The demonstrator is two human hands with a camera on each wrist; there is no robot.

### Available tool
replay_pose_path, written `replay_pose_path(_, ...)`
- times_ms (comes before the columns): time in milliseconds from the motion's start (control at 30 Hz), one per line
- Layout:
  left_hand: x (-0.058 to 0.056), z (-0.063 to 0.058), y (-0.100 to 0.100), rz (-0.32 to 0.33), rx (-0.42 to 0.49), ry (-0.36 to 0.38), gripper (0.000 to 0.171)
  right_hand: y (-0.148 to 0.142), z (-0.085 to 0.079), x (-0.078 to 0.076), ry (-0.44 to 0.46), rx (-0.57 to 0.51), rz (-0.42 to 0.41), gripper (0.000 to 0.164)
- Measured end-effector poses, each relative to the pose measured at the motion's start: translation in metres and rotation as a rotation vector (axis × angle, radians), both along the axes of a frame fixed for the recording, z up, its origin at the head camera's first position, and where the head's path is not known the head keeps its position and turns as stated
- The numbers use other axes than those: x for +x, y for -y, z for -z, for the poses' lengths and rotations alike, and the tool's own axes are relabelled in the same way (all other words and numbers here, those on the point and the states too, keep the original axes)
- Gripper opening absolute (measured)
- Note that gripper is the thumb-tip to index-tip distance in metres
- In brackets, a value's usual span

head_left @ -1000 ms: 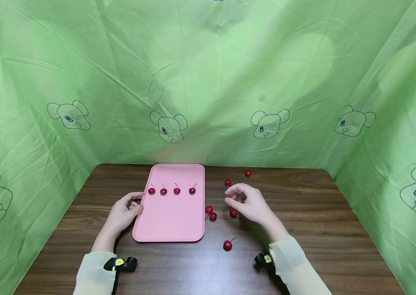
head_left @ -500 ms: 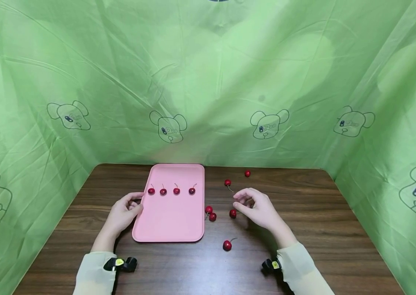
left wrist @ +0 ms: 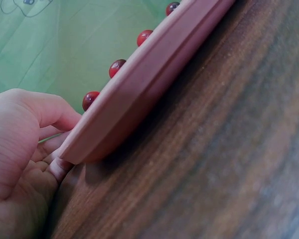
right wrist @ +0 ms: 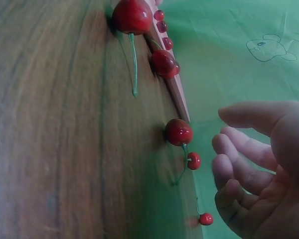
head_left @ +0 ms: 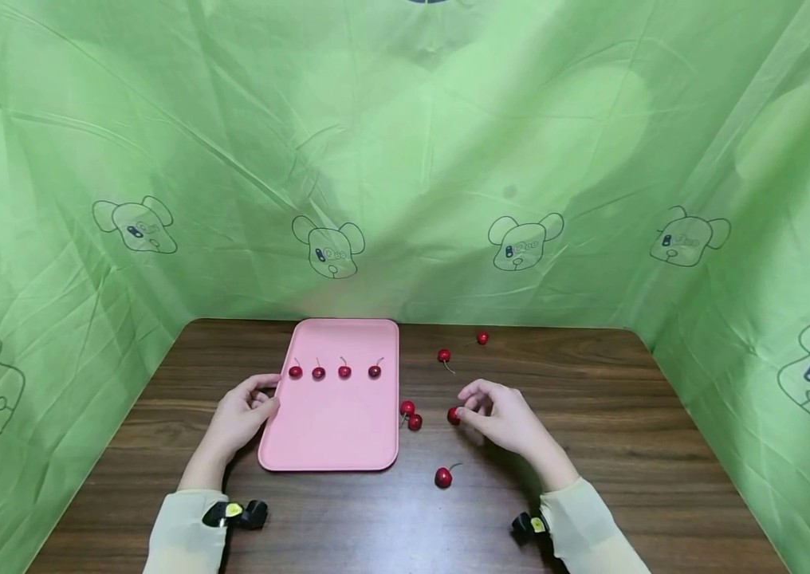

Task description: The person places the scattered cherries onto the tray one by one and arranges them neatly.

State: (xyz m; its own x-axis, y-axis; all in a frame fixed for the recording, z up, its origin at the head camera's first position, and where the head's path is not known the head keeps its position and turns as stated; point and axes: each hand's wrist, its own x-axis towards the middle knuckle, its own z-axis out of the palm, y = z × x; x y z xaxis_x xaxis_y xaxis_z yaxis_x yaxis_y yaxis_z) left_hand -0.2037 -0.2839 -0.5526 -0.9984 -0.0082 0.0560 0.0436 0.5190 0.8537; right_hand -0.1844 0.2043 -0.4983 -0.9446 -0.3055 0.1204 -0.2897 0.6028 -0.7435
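Note:
With thumb and fingers at its left edge, my left hand [head_left: 236, 416] holds the pink tray [head_left: 329, 430]. The left wrist view shows the fingertips on the tray's rim [left wrist: 124, 99]. A row of several red cherries with stems, among them a cherry [head_left: 344, 371], lies across the tray. To the right of the tray my right hand [head_left: 509, 418] hovers with loosely bent, parted fingers and nothing between them. Nearest to it is a cherry [head_left: 452, 415] on the table, partly covered by the thumb in the head view. In the right wrist view this cherry [right wrist: 179, 132] is apart from the fingers.
On the wooden table [head_left: 591, 399] a pair of cherries [head_left: 410, 415] lies against the tray's right side. One cherry [head_left: 443, 477] is nearer the front, and two more, a cherry [head_left: 444, 355] and a cherry [head_left: 482, 338], lie farther back. Green cloth [head_left: 405, 159] surrounds the table.
My right hand has moved right and toward me, from near the back cherry with the stem to over the middle one. The left hand and the tray have stayed put.

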Motion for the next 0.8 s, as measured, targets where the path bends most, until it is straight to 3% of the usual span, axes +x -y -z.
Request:
replay_pose_path(267, 0.000, 0.000, 0.000, 0.000, 0.001, -0.006, 0.040, 0.001, 0.008, 0.000, 0.073, 0.018, -0.017, 0.017)
replay_pose_path(600, 0.001, -0.002, -0.001, -0.001, 0.002, 0.000, 0.040, 0.003, 0.014, -0.001, 0.047, 0.014, -0.035, 0.018)
replay_pose_path(800, 0.001, -0.002, 0.000, 0.002, 0.010, -0.001, 0.040, 0.006, 0.018, -0.003, 0.064, 0.000, -0.050, 0.027)
